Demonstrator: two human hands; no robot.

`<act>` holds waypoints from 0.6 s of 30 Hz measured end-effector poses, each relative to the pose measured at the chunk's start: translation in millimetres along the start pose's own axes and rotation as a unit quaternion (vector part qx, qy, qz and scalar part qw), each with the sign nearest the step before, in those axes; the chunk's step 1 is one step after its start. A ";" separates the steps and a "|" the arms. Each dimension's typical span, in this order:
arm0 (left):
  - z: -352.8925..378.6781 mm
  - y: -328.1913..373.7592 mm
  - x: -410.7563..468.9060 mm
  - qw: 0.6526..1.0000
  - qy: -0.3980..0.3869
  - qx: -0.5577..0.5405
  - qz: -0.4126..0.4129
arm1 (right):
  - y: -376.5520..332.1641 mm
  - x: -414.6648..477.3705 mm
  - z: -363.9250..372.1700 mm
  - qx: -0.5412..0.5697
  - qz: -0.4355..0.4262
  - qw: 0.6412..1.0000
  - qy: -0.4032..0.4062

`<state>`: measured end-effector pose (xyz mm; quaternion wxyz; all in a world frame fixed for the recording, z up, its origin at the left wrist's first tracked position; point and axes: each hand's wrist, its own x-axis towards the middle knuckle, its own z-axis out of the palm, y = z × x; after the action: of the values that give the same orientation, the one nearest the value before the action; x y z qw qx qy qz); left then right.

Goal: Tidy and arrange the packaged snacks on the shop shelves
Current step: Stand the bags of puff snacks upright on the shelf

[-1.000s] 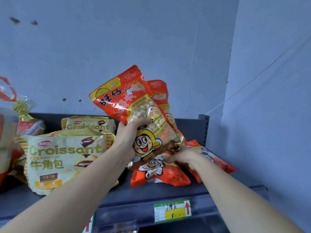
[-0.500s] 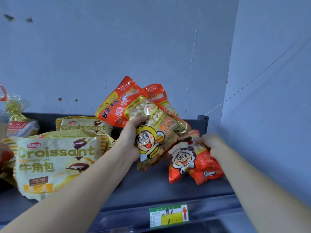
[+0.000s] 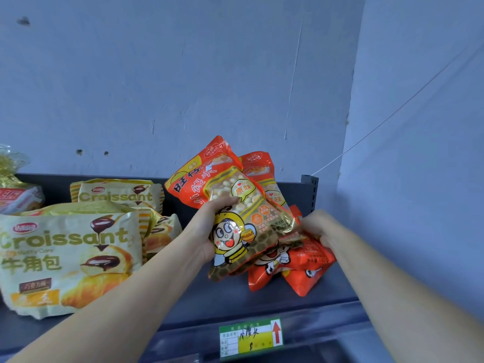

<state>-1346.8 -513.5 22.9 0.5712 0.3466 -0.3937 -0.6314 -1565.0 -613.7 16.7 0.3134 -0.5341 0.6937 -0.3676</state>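
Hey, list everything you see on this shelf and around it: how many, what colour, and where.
orange bags: at least four, orange-red; two raised mid-shelf, two lower at right
croissant bags: at least three, yellow, left half of shelf
gold-tied pack: one, gold with red-white label, far left, cut off
price tag: one, green and yellow with red arrow, shelf front edge
shelf: one, dark grey, against wall
wall: blue-grey, behind and right
wire: one, thin, from shelf post up to the right
left grip: bare hand, holds front raised bag
right grip: bare hand, holds lower bags
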 end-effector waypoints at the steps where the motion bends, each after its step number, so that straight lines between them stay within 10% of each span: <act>1: -0.5 2.0 0.1 1.000 0.001 -0.001 0.006 | 1.2 3.6 2.7 0.029 -0.024 0.999 0.017; 12: -15.7 12.6 -6.8 0.966 0.037 0.114 0.230 | -13.7 1.7 56.8 0.279 -0.309 0.906 0.077; 18: -36.3 -20.2 5.4 0.950 0.070 0.208 0.221 | -11.0 1.5 79.0 0.342 -0.155 0.926 -0.041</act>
<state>-1324.2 -521.8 -11.4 0.6379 0.4049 -0.5421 -0.3678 -1494.3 -630.7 -16.3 0.4444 -0.5098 0.4211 -0.6044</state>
